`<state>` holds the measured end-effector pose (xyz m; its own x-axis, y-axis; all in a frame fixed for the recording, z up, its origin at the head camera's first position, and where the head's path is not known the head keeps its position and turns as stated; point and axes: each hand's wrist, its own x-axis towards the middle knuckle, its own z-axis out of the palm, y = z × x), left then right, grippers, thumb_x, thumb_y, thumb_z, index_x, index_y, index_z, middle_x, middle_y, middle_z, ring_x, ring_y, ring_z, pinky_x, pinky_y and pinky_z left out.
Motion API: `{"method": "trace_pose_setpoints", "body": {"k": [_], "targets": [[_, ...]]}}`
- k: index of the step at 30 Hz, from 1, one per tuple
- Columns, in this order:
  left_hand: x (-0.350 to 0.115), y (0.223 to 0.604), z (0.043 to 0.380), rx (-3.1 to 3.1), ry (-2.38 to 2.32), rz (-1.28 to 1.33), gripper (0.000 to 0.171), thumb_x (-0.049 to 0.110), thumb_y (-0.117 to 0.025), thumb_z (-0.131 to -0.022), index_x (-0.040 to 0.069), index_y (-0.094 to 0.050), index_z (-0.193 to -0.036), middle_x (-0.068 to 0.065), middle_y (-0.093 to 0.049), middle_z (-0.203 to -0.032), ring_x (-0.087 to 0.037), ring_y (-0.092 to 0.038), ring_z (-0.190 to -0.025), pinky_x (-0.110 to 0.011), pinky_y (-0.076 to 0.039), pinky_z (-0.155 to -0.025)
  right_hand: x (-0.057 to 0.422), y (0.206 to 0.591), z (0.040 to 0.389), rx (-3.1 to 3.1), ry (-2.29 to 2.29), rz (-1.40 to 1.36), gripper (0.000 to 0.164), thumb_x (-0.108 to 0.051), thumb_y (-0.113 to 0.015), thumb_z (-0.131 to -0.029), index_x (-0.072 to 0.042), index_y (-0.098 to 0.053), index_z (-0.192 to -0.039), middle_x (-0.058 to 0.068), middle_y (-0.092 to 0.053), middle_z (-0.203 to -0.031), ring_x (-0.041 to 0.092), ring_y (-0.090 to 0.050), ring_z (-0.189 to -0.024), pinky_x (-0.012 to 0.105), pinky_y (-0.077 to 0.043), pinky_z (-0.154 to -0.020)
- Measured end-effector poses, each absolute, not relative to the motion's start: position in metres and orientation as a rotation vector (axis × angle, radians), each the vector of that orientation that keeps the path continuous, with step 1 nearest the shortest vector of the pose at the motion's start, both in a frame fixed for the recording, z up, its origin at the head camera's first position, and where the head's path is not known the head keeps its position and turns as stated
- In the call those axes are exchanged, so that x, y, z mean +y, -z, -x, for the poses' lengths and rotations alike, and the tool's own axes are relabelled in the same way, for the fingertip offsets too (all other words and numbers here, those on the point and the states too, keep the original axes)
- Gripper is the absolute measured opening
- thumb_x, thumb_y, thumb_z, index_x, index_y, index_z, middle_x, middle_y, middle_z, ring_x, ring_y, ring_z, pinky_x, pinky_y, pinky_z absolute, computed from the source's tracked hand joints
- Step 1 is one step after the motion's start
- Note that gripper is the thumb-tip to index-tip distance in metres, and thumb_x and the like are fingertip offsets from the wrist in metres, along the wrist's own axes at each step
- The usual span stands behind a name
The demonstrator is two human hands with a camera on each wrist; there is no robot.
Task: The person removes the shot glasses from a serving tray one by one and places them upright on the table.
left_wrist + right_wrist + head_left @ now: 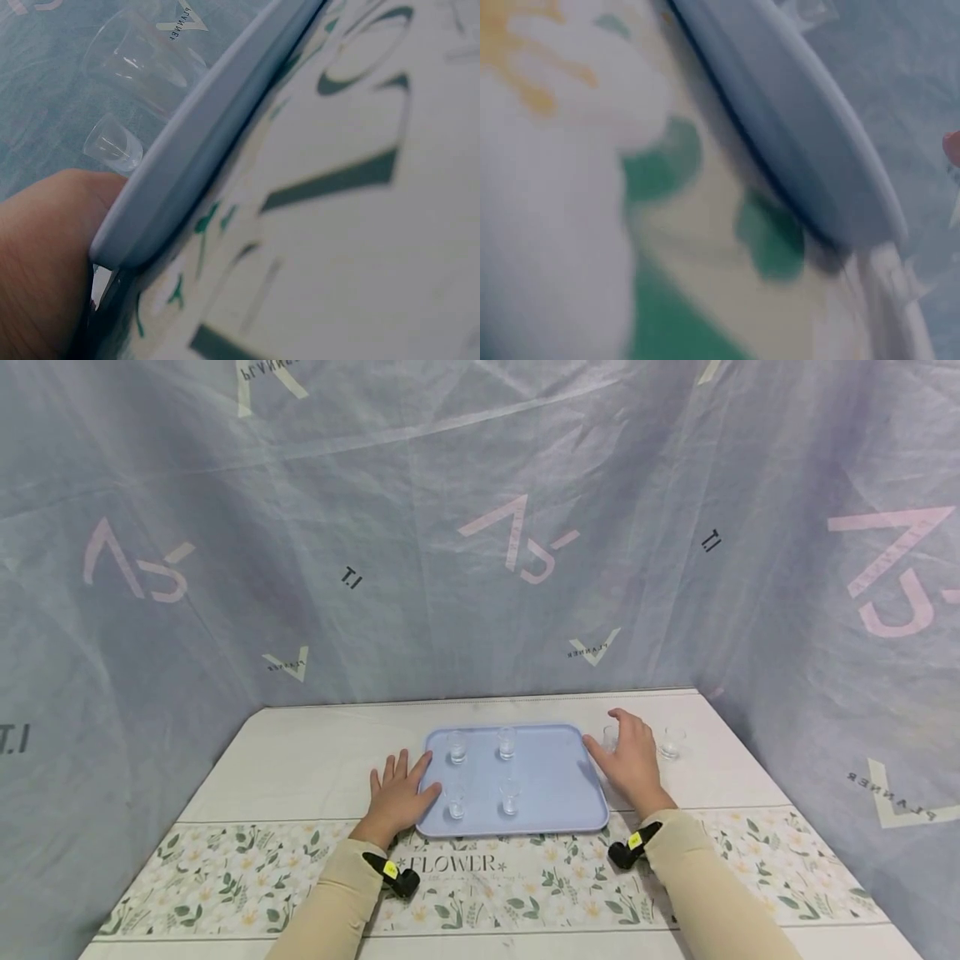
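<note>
A pale blue tray lies on the table, with small clear glasses standing on its left and middle parts: a back-left glass, a back-middle glass, a front-left glass and a front-middle glass. My left hand is spread at the tray's left edge, its thumb at the rim. Beyond the right edge, my right hand has thumb and forefinger apart, with another clear glass showing between them. In the left wrist view, part of the left hand shows beside the tray's rim.
One more clear glass stands right of my right hand. The white table carries a floral band with printed lettering along the front. Grey-blue printed curtains hang behind and at both sides.
</note>
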<state>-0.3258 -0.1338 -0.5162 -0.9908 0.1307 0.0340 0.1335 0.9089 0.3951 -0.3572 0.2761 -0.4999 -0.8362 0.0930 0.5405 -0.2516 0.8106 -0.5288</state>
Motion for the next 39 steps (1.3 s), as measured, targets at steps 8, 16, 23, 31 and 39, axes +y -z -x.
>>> {"method": "trace_pose_setpoints", "body": {"k": [8,16,23,31,39], "targets": [[-0.134,0.519,0.326,-3.062,0.626,0.223,0.072,0.053,-0.045,-0.101,0.021,-0.027,-0.162,-0.024,-0.008,-0.167,-0.046,0.001,-0.153,-0.068,0.007,-0.116,0.248,0.488,0.367,-2.432,-0.837,-0.247,0.065,-0.037,-0.075,-0.088,-0.001,-0.052,-0.137,0.02,-0.06,-0.129,0.043,-0.05,-0.124,0.057,-0.034,-0.106],[-0.134,0.517,0.325,-3.04,0.653,0.233,0.072,0.055,-0.047,-0.1,0.02,-0.03,-0.161,-0.026,-0.011,-0.166,-0.048,-0.001,-0.152,-0.07,0.007,-0.115,0.215,0.485,0.37,-2.565,-0.888,-0.329,0.068,-0.042,-0.076,-0.087,-0.01,-0.048,-0.14,0.014,-0.066,-0.125,0.041,-0.054,-0.121,0.056,-0.037,-0.104],[-0.136,0.524,0.329,-3.059,0.632,0.228,0.072,0.055,-0.047,-0.101,0.022,-0.028,-0.162,-0.023,-0.009,-0.167,-0.046,0.0,-0.153,-0.07,0.006,-0.115,0.189,0.485,0.371,-2.629,-0.914,-0.407,0.067,-0.045,-0.075,-0.087,-0.015,-0.048,-0.139,0.01,-0.068,-0.124,0.037,-0.057,-0.119,0.052,-0.044,-0.1],[-0.136,0.523,0.328,-3.05,0.661,0.227,0.074,0.057,-0.049,-0.1,0.021,-0.03,-0.161,-0.023,-0.01,-0.167,-0.046,0.0,-0.153,-0.071,0.006,-0.115,0.172,0.494,0.377,-2.68,-1.038,-0.511,0.063,-0.041,-0.075,-0.089,-0.014,-0.045,-0.138,0.008,-0.071,-0.12,0.037,-0.06,-0.117,0.053,-0.046,-0.099],[-0.136,0.524,0.329,-3.052,0.648,0.225,0.072,0.056,-0.048,-0.101,0.022,-0.029,-0.162,-0.023,-0.01,-0.167,-0.046,0.0,-0.153,-0.07,0.006,-0.115,0.161,0.498,0.382,-2.671,-1.138,-0.523,0.059,-0.037,-0.076,-0.09,-0.013,-0.048,-0.136,0.01,-0.07,-0.112,0.031,-0.066,-0.104,0.05,-0.05,-0.093]]}}
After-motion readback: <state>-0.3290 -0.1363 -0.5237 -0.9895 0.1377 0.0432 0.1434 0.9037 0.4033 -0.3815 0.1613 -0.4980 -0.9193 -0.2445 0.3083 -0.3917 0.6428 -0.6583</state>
